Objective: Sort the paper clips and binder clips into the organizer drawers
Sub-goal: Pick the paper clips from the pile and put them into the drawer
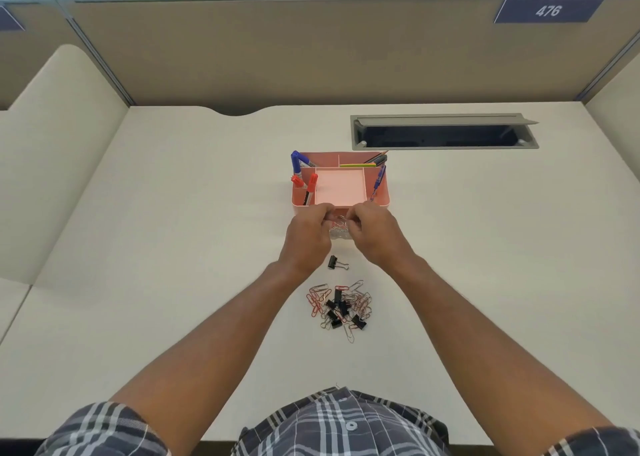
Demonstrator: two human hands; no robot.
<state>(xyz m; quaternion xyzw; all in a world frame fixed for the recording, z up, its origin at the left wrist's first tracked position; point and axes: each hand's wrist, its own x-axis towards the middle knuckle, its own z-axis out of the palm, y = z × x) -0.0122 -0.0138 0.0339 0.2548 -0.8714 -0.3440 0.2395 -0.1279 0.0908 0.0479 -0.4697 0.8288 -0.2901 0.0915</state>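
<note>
Small clear plastic drawer [340, 233] pulled out at the front of the pink plastic desk organizer [341, 187], sitting directly between the two hands. Thin silver wire paper clips [341, 223] visible inside it, right at the fingertips.

Left hand [309, 234] on the drawer's left side, fingers curled inward over the opening. Right hand [373, 232] mirrors it on the right side, fingers curled toward the same spot. Both are pinched in around the clips; can't tell whether either hand actually grips a clip or the drawer wall, fingertips hide the contact.

Just behind the wrists, nearer the body: one black binder clip [337, 262] lying alone on the cream tabletop [173, 247], between the forearms. Further back toward the body: mixed pile [341, 308] of red and silver paper clips plus several black binder clips, also between the forearms, unsorted.

Beyond the hands: organizer's top tray is an empty pink square; red markers [306, 185] and a blue marker [296, 163] stand in its left compartments, pencils and pens [375, 161] on the right. Further out to the right, a grey cable hatch [445, 131] set in the tabletop, lid open.
</note>
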